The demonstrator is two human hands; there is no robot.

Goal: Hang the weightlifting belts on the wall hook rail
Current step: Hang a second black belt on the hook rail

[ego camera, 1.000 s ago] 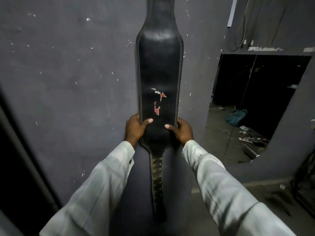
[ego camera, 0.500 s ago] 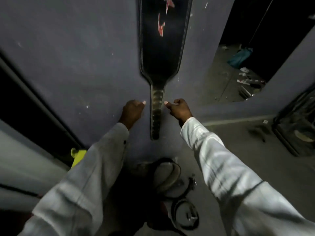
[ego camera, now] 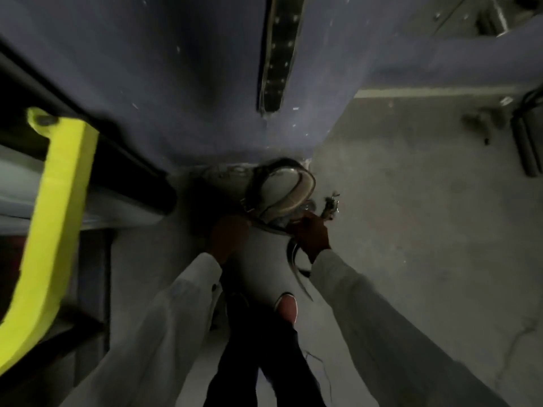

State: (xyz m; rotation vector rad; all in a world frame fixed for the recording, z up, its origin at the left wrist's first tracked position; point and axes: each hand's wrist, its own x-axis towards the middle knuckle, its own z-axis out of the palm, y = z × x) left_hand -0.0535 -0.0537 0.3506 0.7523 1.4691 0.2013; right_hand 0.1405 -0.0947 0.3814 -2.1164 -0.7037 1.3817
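Below the hung belt [ego camera: 279, 54], the right hand [ego camera: 313, 236] grips a strap [ego camera: 294, 259] from the floor pile [ego camera: 283, 189], likely to hang next; the left hand [ego camera: 229, 239] is too blurred to tell its grip.

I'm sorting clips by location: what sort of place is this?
Probably a gym, dimly lit: a belt hangs on the wall, coiled belts lie on the floor below it, and a yellow frame stands at the left.

left hand [ego camera: 229, 237], right hand [ego camera: 312, 235], onto floor belts [ego camera: 283, 192]
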